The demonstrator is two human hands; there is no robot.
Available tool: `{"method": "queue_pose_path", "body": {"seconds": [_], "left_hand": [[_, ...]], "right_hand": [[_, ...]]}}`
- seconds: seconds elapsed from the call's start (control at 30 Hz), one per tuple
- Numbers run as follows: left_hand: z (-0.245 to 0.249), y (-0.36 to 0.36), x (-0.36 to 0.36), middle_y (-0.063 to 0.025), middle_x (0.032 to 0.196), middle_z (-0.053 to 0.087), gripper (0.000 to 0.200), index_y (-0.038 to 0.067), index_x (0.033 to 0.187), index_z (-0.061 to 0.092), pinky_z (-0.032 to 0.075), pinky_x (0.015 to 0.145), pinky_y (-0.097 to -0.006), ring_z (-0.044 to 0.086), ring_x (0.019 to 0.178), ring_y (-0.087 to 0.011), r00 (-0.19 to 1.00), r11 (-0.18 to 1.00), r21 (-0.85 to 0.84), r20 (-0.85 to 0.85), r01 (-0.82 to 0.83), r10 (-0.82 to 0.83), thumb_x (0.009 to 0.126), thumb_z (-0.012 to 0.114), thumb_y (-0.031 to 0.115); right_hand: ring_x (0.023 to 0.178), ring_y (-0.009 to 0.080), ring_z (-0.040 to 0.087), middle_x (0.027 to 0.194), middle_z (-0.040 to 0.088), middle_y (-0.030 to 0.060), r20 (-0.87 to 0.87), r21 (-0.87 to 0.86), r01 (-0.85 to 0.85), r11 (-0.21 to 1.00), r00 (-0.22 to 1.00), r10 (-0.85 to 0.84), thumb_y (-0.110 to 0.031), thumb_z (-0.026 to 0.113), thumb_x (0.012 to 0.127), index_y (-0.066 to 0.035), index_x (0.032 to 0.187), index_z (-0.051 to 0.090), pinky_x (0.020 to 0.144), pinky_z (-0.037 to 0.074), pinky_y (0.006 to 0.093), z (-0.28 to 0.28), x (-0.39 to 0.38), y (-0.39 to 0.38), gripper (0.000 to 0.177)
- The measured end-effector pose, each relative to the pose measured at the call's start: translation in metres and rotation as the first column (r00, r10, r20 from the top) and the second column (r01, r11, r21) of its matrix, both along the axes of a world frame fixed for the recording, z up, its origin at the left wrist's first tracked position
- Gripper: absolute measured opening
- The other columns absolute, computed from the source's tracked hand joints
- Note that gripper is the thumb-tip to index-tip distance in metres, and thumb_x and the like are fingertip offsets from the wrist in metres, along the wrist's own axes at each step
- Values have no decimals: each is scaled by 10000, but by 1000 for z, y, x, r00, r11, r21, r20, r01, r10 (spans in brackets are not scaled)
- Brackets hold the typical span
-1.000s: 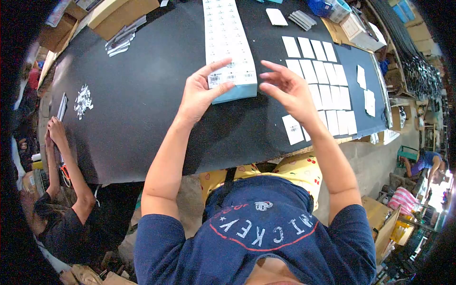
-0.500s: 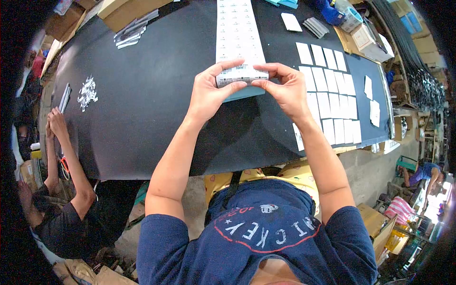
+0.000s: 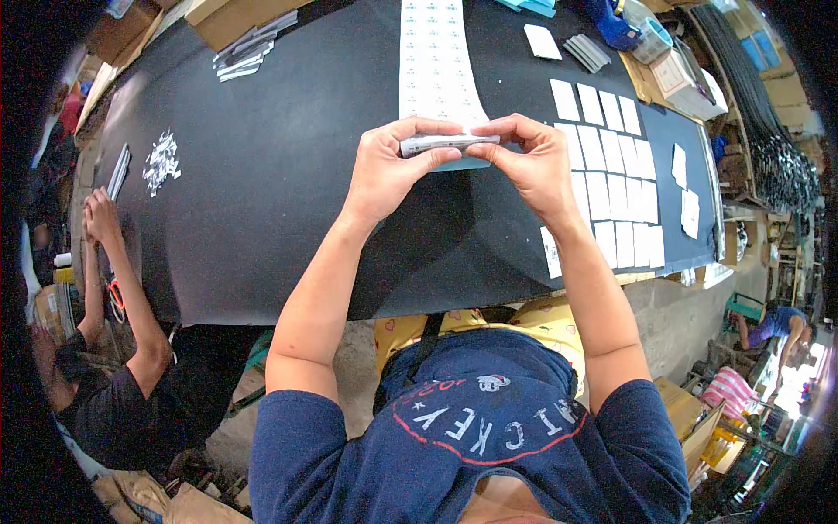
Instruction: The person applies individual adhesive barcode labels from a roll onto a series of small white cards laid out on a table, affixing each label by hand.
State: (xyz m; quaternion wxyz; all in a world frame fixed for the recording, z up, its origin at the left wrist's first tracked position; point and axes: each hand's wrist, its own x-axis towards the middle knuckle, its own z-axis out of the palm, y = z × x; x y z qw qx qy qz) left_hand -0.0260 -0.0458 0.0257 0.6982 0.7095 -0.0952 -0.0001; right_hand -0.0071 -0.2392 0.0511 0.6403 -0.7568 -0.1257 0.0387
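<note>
A long white strip of printed labels (image 3: 434,70) lies on the black table and runs from the far edge towards me. Its near end is curled or folded over into a narrow band. My left hand (image 3: 390,166) pinches the left part of that band between thumb and fingers. On the right part, my right hand (image 3: 528,166) grips in the same way, and the two thumbs are nearly touching. Under the band a light blue sheet (image 3: 474,163) shows a little; most of it is hidden.
Rows of white cards (image 3: 602,192) lie to the right, with further cards (image 3: 690,214) beyond. Grey strips (image 3: 253,52) and a heap of small scraps (image 3: 161,163) are on the left. A co-worker's hands (image 3: 100,216) hold strips at the left edge. A tape roll (image 3: 653,41) stands back right.
The near end of the label strip has been turned over further, so less of its printed face shows. Both my hands stay gripped on it. The view has shifted slightly.
</note>
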Motion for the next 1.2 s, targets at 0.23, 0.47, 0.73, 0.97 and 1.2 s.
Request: {"method": "queue_pose_path", "body": {"seconds": [0.23, 0.47, 0.73, 0.97, 1.2], "left_hand": [[8, -5, 0, -45, 957, 704, 276, 39, 1044, 700, 520, 773, -226, 638, 865, -90, 992, 983, -140, 29, -118, 124, 774, 743, 4], [-2, 3, 2, -57, 929, 716, 183, 31, 980, 727, 517, 763, -222, 642, 845, -88, 999, 997, -74, 36, -19, 22, 800, 717, 3], [-5, 6, 3, -49, 908, 721, 148, 53, 967, 736, 524, 748, -222, 650, 820, -81, 999, 993, -120, -53, -12, 6, 821, 714, 55], [2, -2, -1, -42, 900, 708, 198, 29, 978, 710, 508, 721, -224, 638, 814, -89, 998, 981, -193, -64, -32, 20, 786, 752, 56], [-5, 4, 2, -38, 890, 703, 194, 44, 970, 705, 504, 715, -226, 632, 798, -83, 996, 980, -200, -91, -17, -1, 782, 751, 41]], "right_hand": [[776, 117, 634, 815, 701, 50, 104, -99, 17, 995, 995, -6, -58, 777, 717, -46, 846, 745, 751, 478, 254, -3, 2, -4, 133], [823, 133, 605, 751, 668, 39, 223, -158, 29, 987, 975, 7, -75, 784, 701, -76, 793, 753, 773, 467, 281, -6, 9, -9, 97], [823, 147, 590, 768, 685, 39, 176, -154, -61, 986, 980, 88, -74, 769, 713, -73, 794, 753, 785, 441, 294, 2, 11, -10, 83], [811, 147, 587, 763, 687, 43, 216, -177, -28, 984, 974, 67, -90, 759, 728, -66, 790, 751, 774, 440, 301, 6, 10, -5, 66], [797, 160, 568, 742, 668, 51, 285, -228, -48, 972, 952, 114, -112, 760, 728, -64, 781, 747, 761, 426, 306, 7, 12, -3, 73]]}}
